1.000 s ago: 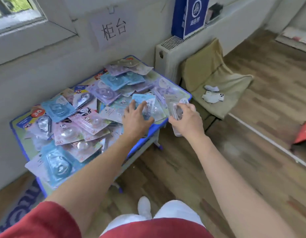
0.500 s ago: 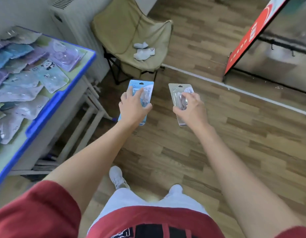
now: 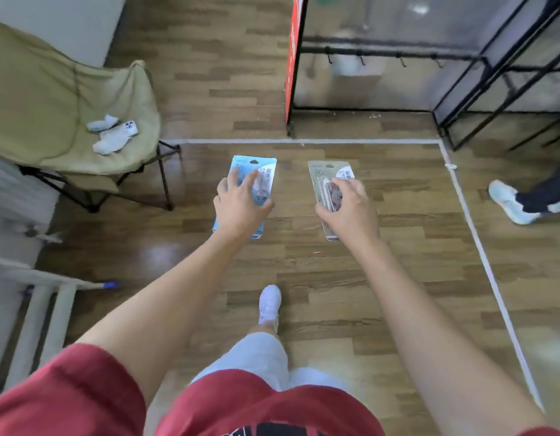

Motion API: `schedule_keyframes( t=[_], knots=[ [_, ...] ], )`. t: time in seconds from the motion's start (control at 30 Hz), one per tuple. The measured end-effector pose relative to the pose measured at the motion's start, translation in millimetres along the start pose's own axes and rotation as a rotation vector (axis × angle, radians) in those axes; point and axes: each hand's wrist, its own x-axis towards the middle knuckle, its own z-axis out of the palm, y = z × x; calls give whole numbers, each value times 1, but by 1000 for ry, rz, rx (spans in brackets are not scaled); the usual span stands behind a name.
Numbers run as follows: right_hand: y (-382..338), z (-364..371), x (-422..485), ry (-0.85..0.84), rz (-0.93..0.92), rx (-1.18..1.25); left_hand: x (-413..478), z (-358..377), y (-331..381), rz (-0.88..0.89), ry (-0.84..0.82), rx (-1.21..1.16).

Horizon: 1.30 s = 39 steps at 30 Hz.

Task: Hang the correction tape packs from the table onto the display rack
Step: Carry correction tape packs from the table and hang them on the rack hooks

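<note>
My left hand (image 3: 239, 205) grips a blue correction tape pack (image 3: 266, 171), held flat over the wooden floor. My right hand (image 3: 347, 206) grips a beige correction tape pack (image 3: 323, 177) beside it, a short gap between the two. Ahead at the top right stands the display rack (image 3: 385, 51), a black rail with several bare hooks in front of a grey panel. Both packs are well short of the rack. The table is out of view except for its white legs (image 3: 43, 303) at the lower left.
A folding chair (image 3: 52, 99) with beige fabric, white socks and a phone stands at the left. A red sign panel (image 3: 292, 58) borders the rack's left side. Black frame shelving (image 3: 505, 77) stands at the right. Another person's shoe (image 3: 508, 201) is at the right edge. White tape lines (image 3: 303, 141) mark the floor.
I have turned from the table toward the rack, carrying both packs picked up from the table. The table has slid out of view and the rack's hooks have come into view.
</note>
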Motion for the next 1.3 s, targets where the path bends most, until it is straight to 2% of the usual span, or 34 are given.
schedule_keyframes(
  t=[0.37, 0.6, 1.0, 1.3],
  knots=[
    [71, -89, 144, 153, 147, -20, 152, 57, 145, 176, -43, -29],
    [99, -141, 236, 245, 161, 4, 233, 78, 226, 267, 56, -30],
    [181, -244, 438, 272, -28, 4, 367, 127, 392, 187, 258, -75],
    [200, -309, 564, 262, -210, 91, 444, 128, 487, 138, 404, -141]
  ],
)
